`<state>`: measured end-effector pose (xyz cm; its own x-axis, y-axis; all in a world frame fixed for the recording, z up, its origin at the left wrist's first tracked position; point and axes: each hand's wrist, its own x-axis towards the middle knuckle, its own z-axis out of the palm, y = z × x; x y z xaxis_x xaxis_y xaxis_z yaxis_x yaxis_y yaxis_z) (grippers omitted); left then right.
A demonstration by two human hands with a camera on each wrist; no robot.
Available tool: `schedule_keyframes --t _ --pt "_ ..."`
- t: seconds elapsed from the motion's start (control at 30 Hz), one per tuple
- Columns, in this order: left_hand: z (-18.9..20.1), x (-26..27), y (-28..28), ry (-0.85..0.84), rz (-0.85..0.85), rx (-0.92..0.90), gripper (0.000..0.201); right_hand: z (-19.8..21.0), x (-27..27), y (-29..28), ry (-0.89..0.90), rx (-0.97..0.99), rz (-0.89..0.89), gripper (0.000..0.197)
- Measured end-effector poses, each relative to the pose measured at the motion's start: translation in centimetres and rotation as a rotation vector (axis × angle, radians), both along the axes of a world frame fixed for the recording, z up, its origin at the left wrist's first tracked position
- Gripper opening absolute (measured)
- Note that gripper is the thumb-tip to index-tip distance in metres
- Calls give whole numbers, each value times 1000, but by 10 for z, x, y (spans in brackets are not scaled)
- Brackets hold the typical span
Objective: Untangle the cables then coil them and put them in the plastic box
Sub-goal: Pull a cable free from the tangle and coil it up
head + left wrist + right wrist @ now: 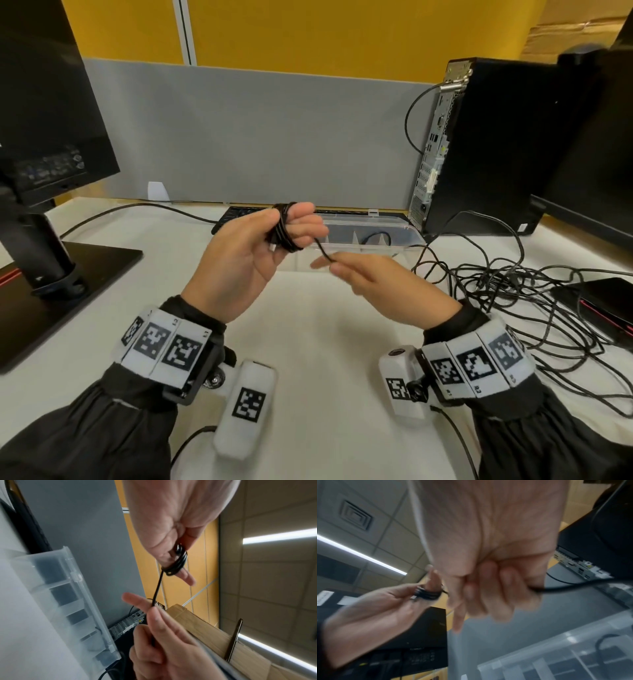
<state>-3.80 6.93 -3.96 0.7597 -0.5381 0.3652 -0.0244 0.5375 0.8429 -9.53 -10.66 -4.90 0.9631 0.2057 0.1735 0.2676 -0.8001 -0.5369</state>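
Note:
My left hand (303, 221) is raised over the white desk with a black cable coil (284, 229) wound round its fingers; the thumb presses on the turns. A short strand (320, 248) runs from the coil to my right hand (342, 265), which pinches it between thumb and fingers. In the left wrist view the coil (178, 561) rings the fingers and the strand (157, 589) drops to the right hand (159, 628). In the right wrist view the cable (570, 586) leaves my curled fingers (489, 588) to the right. The clear plastic box (416, 245) stands open just behind both hands, one small black cable (376, 238) inside.
A loose tangle of black cables (513, 287) spreads over the desk at the right, reaching a flat black device (599, 305). A desktop tower (496, 144) stands at the back right, a monitor (44, 102) with its base (68, 274) at the left, a keyboard (236, 214) behind the box.

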Motion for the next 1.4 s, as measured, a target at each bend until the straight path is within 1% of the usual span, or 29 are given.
schedule_keyframes --t 0.03,0.1,0.17,0.23,0.27,0.33,0.4,0.43,0.5,0.53,0.57,0.6,0.67,0.7,0.8,0.87,0.93,1.0,1.07,1.13,1.17,1.2,1.27,1.3,1.33,1.4 --pt "-1 0 -1 4 27 -25 33 1 -4 3 73 -46 51 33" --pt "-3 -1 -4 -4 90 -48 30 4 -10 11 154 -117 120 34" --pt "-5 0 -7 -33 158 -39 29 7 -16 18 175 -163 167 33" --pt "-8 3 -8 -96 233 28 27 8 -22 22 144 -174 199 32" --pt "-9 4 -7 -136 242 92 25 9 -22 24 91 -169 204 31" --pt "-9 4 -5 -233 174 264 20 10 -22 25 -83 -142 176 28" --pt "-11 4 0 -350 99 469 28 10 -17 20 -264 -137 110 29" --pt "-11 4 2 -436 112 578 31 10 -14 16 -315 -147 80 30" --pt "-11 5 6 -681 239 798 31 11 -10 6 -333 -164 30 30" --pt "-10 5 8 -781 303 867 29 11 -9 -1 -310 -183 8 29" --pt "-9 6 11 -842 360 896 25 12 -8 -10 -271 -225 -20 27" --pt "-8 9 14 -870 413 897 18 13 -7 -22 -221 -291 -58 26" --pt "-6 17 18 -888 543 892 8 16 -1 -51 -105 -433 -157 25" --pt "-5 20 20 -896 603 895 8 17 3 -66 -52 -493 -214 24" --pt "-6 22 18 -887 703 895 16 19 18 -99 36 -691 -397 23" --pt "-8 24 17 -858 731 883 16 23 28 -110 37 -746 -505 25" --pt "-9 25 18 -812 735 865 11 29 34 -115 29 -713 -593 25" --pt "-10 26 18 -782 733 858 8 35 38 -119 0 -602 -634 24" --pt "-10 25 17 -771 744 853 10 42 38 -121 -101 -334 -651 25" --pt "-9 24 17 -763 757 835 15 50 35 -121 -239 -47 -645 23" --pt "-9 24 16 -762 757 825 16 55 32 -121 -308 47 -636 22" --pt "-9 23 16 -767 753 819 19 60 29 -121 -377 88 -624 23" --pt "-10 21 14 -780 732 834 24 75 19 -124 -462 23 -610 24" --pt "-10 20 13 -781 719 851 26 84 12 -128 -440 -46 -600 23" --pt "-10 20 12 -781 707 866 27 92 4 -133 -364 -125 -581 22" --pt "-9 19 13 -769 684 880 27 105 -14 -145 -136 -289 -540 17"
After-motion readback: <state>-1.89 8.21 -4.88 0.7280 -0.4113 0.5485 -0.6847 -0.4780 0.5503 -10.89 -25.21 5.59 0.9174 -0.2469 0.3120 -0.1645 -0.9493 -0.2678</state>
